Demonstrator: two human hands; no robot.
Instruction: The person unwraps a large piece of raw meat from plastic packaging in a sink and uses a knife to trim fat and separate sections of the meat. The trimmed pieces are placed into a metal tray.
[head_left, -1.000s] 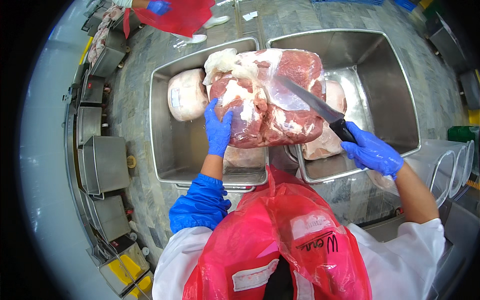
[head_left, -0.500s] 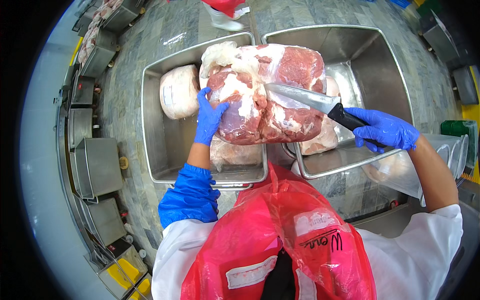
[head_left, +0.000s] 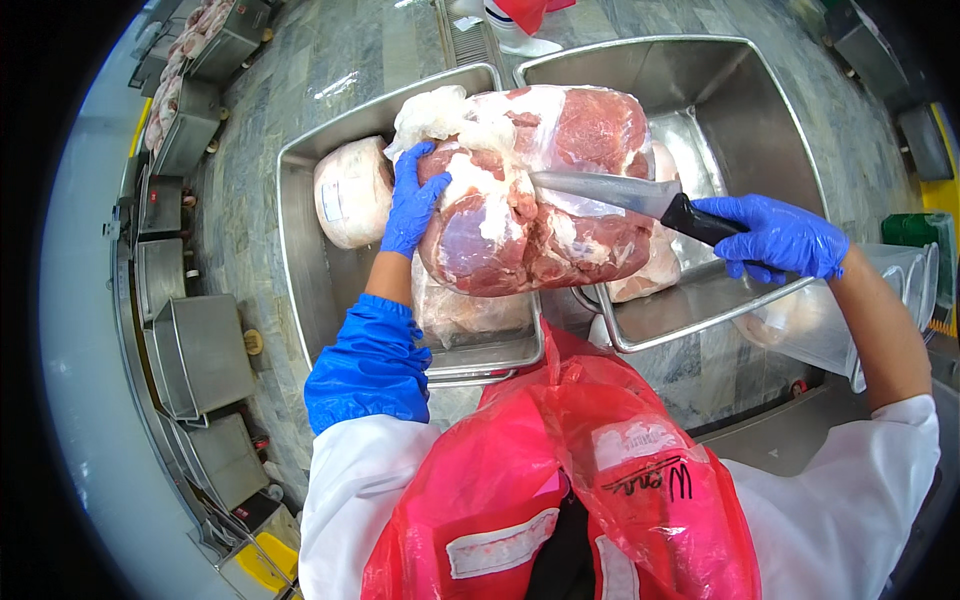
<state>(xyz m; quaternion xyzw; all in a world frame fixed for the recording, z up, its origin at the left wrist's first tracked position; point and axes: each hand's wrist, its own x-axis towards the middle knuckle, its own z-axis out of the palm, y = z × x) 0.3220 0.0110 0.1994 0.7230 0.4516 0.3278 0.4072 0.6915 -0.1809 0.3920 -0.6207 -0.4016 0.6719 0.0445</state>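
A big slab of raw meat is held up over the seam between two stainless steel tubs, still partly wrapped in clear, wrinkly plastic film that's bunched up at its 11 o'clock corner. The meat looks glossy and wet, deep red and pink with white fat streaks and a lumpy, rounded shape.

The left hand, in a blue nitrile glove, is spread flat against the meat's 9 o'clock side, fingers pressed on the film. So the grip there is open-ish, more a support than a clamp.

The right hand, also gloved in blue, is wrapped tight around the black handle of a knife. Its broad, shiny steel blade is laid across the meat's 3 o'clock side, tip pointing to 9 o'clock, touching the film.

Below, the left tub holds a pale wrapped meat lump at 9 o'clock of the slab, and more wrapped meat is seen under it. The right tub is smooth and boxy, with more wrapped meat at its near left. A red plastic apron is seen at 6 o'clock.
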